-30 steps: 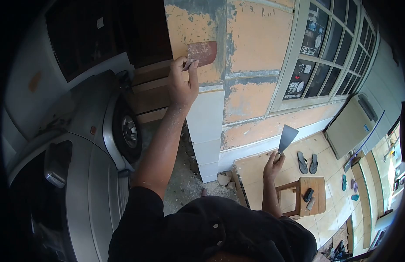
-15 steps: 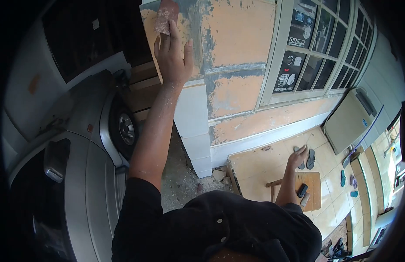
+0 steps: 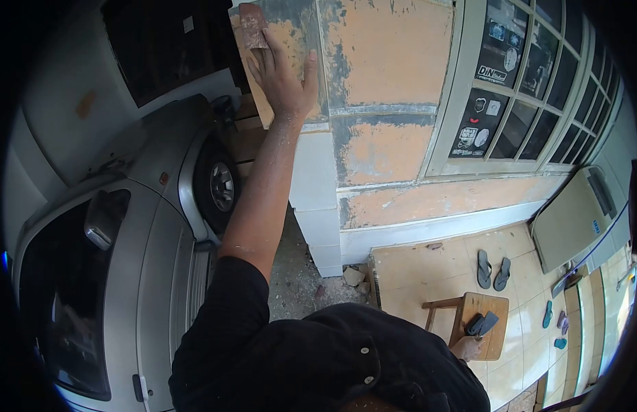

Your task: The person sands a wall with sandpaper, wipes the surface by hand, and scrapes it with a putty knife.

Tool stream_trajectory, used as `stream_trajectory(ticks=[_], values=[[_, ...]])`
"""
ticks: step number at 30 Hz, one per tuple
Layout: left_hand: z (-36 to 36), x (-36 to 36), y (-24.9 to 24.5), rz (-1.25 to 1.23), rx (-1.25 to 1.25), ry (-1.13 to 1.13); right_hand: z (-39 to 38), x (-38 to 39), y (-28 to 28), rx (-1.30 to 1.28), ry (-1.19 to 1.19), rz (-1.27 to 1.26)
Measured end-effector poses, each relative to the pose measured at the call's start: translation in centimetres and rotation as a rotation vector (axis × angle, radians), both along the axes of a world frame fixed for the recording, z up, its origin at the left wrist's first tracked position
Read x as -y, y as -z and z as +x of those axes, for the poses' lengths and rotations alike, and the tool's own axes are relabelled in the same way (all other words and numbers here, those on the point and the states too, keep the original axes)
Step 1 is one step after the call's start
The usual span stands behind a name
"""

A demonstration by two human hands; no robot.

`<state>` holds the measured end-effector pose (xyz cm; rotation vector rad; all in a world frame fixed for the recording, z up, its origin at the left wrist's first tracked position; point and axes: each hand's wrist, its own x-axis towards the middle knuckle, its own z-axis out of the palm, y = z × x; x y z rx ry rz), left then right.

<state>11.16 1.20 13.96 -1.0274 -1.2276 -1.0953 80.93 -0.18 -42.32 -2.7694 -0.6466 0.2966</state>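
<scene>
My left hand (image 3: 284, 82) is raised to the corner of the wall, its fingers on the lower end of a worn reddish-brown sheet (image 3: 252, 26). The sheet lies against the patchy orange and grey wall (image 3: 387, 55), and my thumb stands apart to the right. Low on the right, my right hand (image 3: 467, 348) is at the front part of a wooden stool (image 3: 499, 343), its fingers drawn together. Just above it are a black object (image 3: 474, 324) and a flat grey piece (image 3: 489, 323). What those fingers hold is hidden.
A silver car (image 3: 150, 240) stands on the left. To the right of the wall corner is a paned window (image 3: 517, 89) with stickers. Grey sandals (image 3: 484, 270) lie on the tiled floor behind the stool, and a beige appliance (image 3: 572, 213) leans further right.
My right hand has come down from above the stool to its seat. My left hand still has the sheet on the wall. The view has shifted, and the grey piece now shows beside the black object.
</scene>
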Motion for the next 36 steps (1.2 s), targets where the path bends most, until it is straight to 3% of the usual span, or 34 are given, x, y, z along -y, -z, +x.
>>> stream_trajectory(ticks=[6, 9, 10, 19, 36], values=[[0.8, -0.7, -0.3, -0.054, 0.045, 0.011, 0.9, 0.0, 0.5, 0.065, -0.052, -0.048], [0.5, -0.5, -0.3, -0.056, 0.020, -0.028, -1.3, 1.7, -2.8, 0.152, -0.007, 0.071], [0.3, -0.3, -0.4, -0.049, 0.019, -0.040, -2.3, 3.4, -6.5, -0.018, 0.030, 0.149], [-0.2, -0.2, -1.4, 0.015, -0.085, -0.203, -7.9, -1.8, -6.2, -0.348, -0.089, 0.181], [-0.7, -2.0, -1.9, -0.060, -0.150, -0.173, -13.7, 0.6, 1.7, -1.013, -0.189, 0.076]])
